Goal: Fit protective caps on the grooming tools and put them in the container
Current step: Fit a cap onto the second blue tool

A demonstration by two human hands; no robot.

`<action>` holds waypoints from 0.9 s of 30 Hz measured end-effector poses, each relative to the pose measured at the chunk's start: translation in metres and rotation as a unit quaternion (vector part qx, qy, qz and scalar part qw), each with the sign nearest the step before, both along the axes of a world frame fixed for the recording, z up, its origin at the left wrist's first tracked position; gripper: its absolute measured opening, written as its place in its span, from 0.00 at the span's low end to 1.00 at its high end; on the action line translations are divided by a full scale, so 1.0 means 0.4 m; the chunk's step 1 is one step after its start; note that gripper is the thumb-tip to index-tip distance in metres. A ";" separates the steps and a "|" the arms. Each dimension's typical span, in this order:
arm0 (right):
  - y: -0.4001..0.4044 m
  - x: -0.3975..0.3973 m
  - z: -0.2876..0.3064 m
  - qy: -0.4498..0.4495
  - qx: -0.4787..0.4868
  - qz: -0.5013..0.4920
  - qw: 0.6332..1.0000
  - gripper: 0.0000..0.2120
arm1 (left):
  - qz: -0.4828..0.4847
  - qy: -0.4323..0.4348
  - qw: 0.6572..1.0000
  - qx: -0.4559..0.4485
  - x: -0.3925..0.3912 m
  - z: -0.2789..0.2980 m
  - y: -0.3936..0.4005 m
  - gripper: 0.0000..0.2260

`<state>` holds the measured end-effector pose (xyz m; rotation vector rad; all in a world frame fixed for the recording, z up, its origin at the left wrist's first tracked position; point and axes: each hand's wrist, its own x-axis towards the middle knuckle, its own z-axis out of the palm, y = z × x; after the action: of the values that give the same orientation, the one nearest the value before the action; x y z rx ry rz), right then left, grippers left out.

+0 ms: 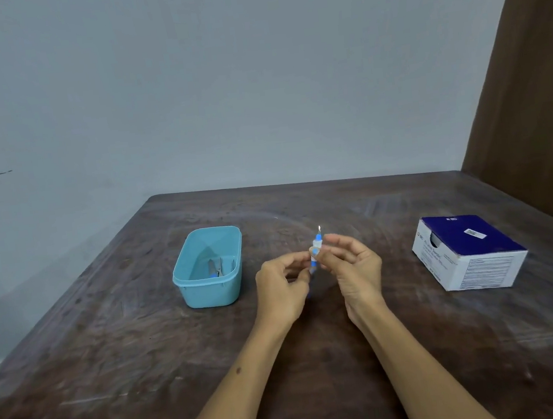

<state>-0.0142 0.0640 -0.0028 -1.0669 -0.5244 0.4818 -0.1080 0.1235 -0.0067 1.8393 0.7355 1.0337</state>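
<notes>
A: Item held? 
B: Blue-and-white grooming tool (316,251), upright above the table (319,359), metal tip bare; left hand (282,286) and right hand (354,269) both pinching it. 
A: Container? 
B: Blue tub (224,292), left of the hands, tools inside.

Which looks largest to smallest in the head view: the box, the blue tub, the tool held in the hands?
1. Box
2. Tub, slightly smaller than the box
3. Tool, by far the smallest, pinched between left hand and right hand
</notes>
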 end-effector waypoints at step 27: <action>0.005 -0.005 -0.009 -0.107 -0.067 -0.040 0.991 0.03 | 0.007 0.047 0.995 0.088 -0.003 -0.019 0.008 0.12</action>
<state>-0.0162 0.0661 -0.0062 -1.2717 -0.6424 0.3380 -0.1091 0.1269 -0.0142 2.0480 0.7322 1.0550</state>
